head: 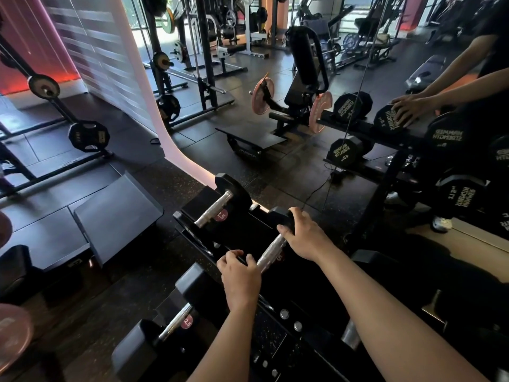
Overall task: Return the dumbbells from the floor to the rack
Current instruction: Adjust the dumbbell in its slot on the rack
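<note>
A small black dumbbell with a chrome handle [271, 253] lies across the top shelf of the black rack [289, 321]. My left hand [239, 274] grips its near head. My right hand [305, 232] rests over its far head. A second dumbbell [217, 206] marked 2.5 sits on the same shelf to the left. A third dumbbell [176, 321], also marked 2.5, lies on the lower shelf, nearer to me.
A mirror [413, 78] stands right behind the rack and reflects the dumbbells, my arms and gym machines. A dark bench pad [115, 216] stands left of the rack. Weight plates [88, 136] hang on frames at the far left. The floor is dark rubber.
</note>
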The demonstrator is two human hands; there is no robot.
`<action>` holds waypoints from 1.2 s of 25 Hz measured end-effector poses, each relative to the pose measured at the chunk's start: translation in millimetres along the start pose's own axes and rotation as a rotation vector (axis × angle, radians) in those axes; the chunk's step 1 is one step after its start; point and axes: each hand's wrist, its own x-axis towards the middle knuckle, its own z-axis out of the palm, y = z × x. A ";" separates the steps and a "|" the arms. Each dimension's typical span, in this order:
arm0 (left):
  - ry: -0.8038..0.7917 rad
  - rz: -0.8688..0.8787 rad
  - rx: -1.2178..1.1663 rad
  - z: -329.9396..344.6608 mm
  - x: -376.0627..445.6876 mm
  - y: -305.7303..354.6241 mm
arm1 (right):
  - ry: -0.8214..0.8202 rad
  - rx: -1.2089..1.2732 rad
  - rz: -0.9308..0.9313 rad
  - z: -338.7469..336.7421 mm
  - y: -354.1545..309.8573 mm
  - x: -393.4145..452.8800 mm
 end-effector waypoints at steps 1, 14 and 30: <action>-0.002 0.013 -0.004 -0.5 0.0 0.1 | -0.014 0.001 0.002 -0.5 0.1 0.5; -0.001 0.060 -0.072 20.0 -90.9 28.5 | 0.056 -0.217 -0.047 -58.1 49.0 -67.9; -0.161 -0.052 0.015 73.2 -177.0 -5.1 | 0.132 -0.373 -0.050 -59.7 120.8 -136.9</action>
